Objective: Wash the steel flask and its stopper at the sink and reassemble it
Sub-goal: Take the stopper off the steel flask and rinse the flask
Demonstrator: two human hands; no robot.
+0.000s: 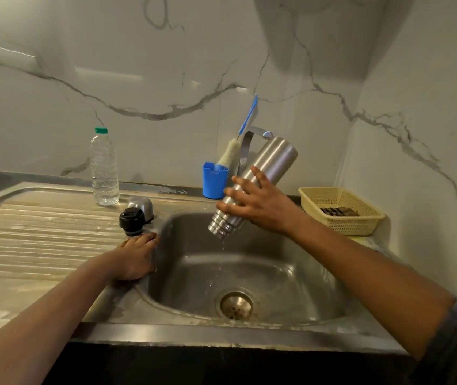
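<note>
My right hand [260,202] grips the steel flask [270,168] and holds it tilted mouth-down over the sink basin [291,276]; drops of water fall from its mouth. The black stopper [132,221] stands on the sink's left rim, with the steel cap [142,206] just behind it. Just in front of the stopper, my left hand [135,258] rests on the rim at the basin's left edge, fingers curled over the edge and holding nothing.
A blue holder [214,182] with a blue-handled bottle brush [233,151] stands behind the basin beside the tap [249,145]. A plastic water bottle [104,168] stands on the ribbed drainboard [41,234]. A yellow basket [341,211] with a scrubber sits at the right.
</note>
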